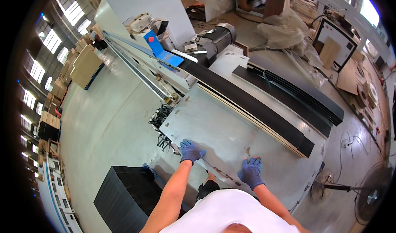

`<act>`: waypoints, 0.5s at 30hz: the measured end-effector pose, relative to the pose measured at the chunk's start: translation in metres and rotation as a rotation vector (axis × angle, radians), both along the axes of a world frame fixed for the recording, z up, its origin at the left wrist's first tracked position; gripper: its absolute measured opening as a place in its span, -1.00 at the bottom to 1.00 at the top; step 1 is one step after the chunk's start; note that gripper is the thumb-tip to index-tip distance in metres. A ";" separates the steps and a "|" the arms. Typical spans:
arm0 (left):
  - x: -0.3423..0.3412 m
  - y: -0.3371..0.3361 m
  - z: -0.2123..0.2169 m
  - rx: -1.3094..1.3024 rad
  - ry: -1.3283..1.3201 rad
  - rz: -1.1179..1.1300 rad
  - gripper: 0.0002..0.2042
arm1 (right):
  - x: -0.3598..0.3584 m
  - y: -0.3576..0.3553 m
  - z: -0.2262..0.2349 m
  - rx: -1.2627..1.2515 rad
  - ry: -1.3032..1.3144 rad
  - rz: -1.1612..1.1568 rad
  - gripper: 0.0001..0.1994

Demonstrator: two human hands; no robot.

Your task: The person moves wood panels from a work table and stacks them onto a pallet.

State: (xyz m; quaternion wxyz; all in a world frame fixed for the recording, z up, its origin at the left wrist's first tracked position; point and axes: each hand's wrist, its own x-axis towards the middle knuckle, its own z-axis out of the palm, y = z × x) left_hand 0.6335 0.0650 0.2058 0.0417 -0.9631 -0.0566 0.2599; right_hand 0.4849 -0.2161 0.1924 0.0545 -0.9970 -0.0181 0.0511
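Both hands wear blue gloves and rest on a grey metal tabletop (206, 121). My left hand (191, 151) lies at its near left edge, fingers spread and holding nothing. Farther right, my right hand (251, 172) also lies flat near the front edge, its fingers apart. Beyond the hands, long black boards (251, 109) with pale edges are stacked lengthwise across the table. Behind them is a second stack of dark strips (297, 94), with what looks like a tie around one end.
A tall stack of black panels (128, 196) stands on the floor at my left. Black cables (161, 117) bunch at the table's left corner. A machine with a blue bracket (159, 49) and a motor (218, 37) stands beyond. A fan (369, 196) is at the right.
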 end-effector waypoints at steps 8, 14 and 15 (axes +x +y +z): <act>0.001 0.004 -0.014 0.034 0.019 0.021 0.11 | -0.001 0.003 -0.001 -0.016 0.008 -0.018 -0.24; 0.001 -0.001 -0.010 0.028 0.009 0.010 0.11 | -0.001 0.003 -0.004 -0.035 0.006 -0.027 -0.24; 0.001 0.000 -0.009 0.024 0.005 0.006 0.11 | 0.000 0.003 -0.004 -0.037 0.007 -0.029 -0.24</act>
